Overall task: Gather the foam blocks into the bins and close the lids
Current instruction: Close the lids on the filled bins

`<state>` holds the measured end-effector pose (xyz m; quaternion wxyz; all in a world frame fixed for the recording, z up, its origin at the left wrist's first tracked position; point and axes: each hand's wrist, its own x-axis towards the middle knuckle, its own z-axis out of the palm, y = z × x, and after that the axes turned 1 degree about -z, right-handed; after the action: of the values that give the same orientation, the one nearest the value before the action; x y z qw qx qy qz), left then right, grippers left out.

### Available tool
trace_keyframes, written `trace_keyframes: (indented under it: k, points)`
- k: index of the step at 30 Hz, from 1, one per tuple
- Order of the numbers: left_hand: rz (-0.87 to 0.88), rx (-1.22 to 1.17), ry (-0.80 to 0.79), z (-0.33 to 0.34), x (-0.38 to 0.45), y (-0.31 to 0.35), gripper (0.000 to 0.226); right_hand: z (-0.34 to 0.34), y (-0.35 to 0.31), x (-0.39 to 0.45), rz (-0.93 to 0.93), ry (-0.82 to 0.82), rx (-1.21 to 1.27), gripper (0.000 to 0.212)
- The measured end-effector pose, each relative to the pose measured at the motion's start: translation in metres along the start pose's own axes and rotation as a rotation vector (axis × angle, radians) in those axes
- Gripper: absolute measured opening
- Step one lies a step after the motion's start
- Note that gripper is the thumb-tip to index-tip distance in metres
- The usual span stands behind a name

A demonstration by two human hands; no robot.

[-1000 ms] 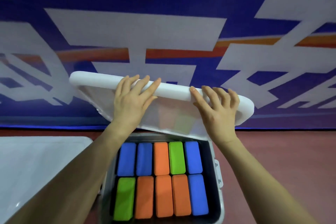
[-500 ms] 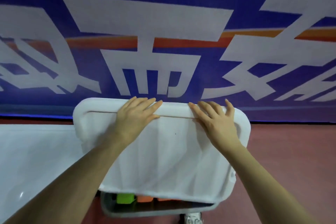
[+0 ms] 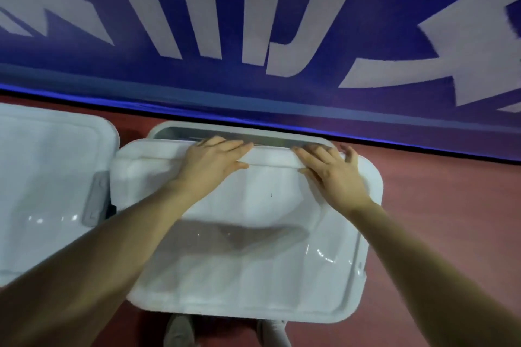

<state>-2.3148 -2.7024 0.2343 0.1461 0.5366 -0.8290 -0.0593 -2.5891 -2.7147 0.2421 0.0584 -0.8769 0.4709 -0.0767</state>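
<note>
The left hand (image 3: 212, 162) and the right hand (image 3: 332, 170) lie flat with straight fingers on the far edge of the white lid (image 3: 253, 234), pressing and gripping nothing. The lid's long axis runs left to right under both hands, each about equally near its far edge. Beyond the fingertips a strip of the bin (image 3: 239, 132) rim shows uncovered, so I judge the lid must slide away from the person. The foam blocks are hidden under it. A second lid (image 3: 42, 177) lies at the left, cut off by the frame.
</note>
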Motion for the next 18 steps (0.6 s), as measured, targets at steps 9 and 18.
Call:
trace_keyframes:
  k: [9, 18]
  points:
    - [-0.046, 0.052, -0.057, 0.085, 0.017, -0.023, 0.042, 0.08, 0.032, 0.023, 0.099, -0.139, 0.104, 0.046]
    - [-0.318, 0.27, -0.264, 0.117, 0.041, -0.024, 0.045, 0.118, 0.041, 0.057, 0.257, -0.107, 0.184, 0.037]
